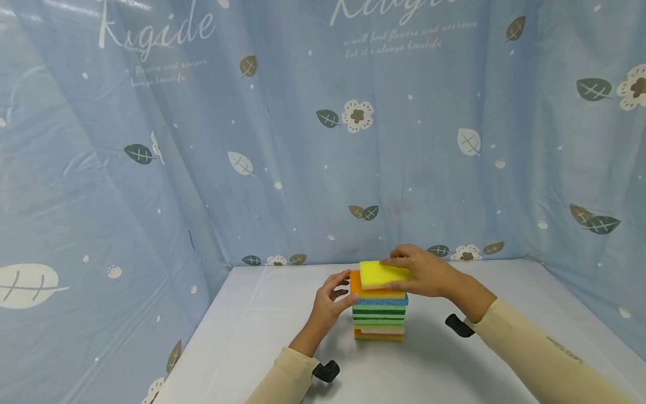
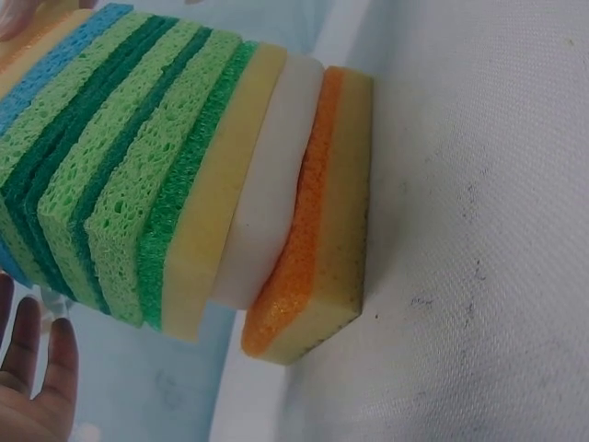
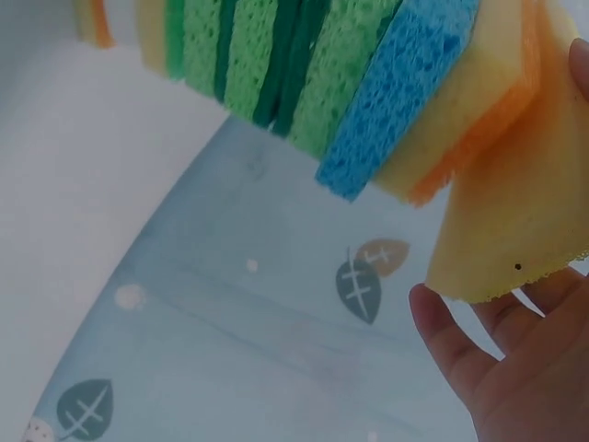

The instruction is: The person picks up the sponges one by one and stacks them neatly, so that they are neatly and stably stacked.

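Observation:
A stack of sponges stands upright on the table, with blue, green, cream, white and orange layers. Across its top lies an orange-topped sponge. Above that, a yellow sponge is tilted, its right end pinched between the thumb and fingers of my right hand. The right wrist view shows the yellow sponge slanting against the orange face, with fingertips along its edge. My left hand is at the stack's upper left, thumb and fingers spread around the orange-topped sponge's left end; whether they press it I cannot tell.
The white table runs back to a blue patterned curtain, which also hangs along both sides. At the bottom of the stack, an orange and cream sponge rests on the white cloth. Black straps sit at the wrists.

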The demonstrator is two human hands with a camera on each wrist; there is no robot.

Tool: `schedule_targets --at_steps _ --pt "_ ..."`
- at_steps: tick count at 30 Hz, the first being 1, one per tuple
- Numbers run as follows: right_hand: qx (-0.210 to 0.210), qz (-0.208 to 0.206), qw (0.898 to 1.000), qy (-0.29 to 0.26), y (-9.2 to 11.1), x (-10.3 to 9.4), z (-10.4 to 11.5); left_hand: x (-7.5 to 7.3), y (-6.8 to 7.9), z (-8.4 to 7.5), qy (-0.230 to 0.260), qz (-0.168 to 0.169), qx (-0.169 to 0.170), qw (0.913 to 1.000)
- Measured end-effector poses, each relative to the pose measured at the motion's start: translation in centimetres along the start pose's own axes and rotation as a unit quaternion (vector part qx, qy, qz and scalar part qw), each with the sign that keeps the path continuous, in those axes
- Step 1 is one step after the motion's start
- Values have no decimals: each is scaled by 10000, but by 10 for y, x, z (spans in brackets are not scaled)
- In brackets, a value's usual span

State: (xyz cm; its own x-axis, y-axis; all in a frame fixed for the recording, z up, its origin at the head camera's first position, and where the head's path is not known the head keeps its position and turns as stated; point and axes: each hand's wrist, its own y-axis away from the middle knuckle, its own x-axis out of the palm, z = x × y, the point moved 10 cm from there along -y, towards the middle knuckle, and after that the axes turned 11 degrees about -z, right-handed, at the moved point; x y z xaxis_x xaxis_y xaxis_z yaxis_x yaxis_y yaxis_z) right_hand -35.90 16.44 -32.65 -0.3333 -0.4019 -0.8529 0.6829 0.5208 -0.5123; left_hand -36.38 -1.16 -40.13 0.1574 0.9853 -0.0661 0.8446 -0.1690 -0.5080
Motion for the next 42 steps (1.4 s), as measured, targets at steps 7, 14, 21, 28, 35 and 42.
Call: schedule_targets --at_steps 7,14,21,28,35,42 --pt "-179 -74 9998 78 -6 7 9 1 -2 0 26 60 11 10000" --pt "-263 -204 9994 100 -10 10 15 0 -2 -1 95 0 -28 10000" --pt "-217 -286 9993 140 -11 11 17 1 -2 -5 46 17 0 10000" --pt "-200 -249 9995 83 -9 14 19 0 -1 -4 37 -35 -87 9999" --pt "-270 -266 9993 36 -5 14 20 1 0 -5 -24 27 -49 10000" --pt "-90 1 9993 -359 1 18 13 0 0 -6 2 16 -36 10000"
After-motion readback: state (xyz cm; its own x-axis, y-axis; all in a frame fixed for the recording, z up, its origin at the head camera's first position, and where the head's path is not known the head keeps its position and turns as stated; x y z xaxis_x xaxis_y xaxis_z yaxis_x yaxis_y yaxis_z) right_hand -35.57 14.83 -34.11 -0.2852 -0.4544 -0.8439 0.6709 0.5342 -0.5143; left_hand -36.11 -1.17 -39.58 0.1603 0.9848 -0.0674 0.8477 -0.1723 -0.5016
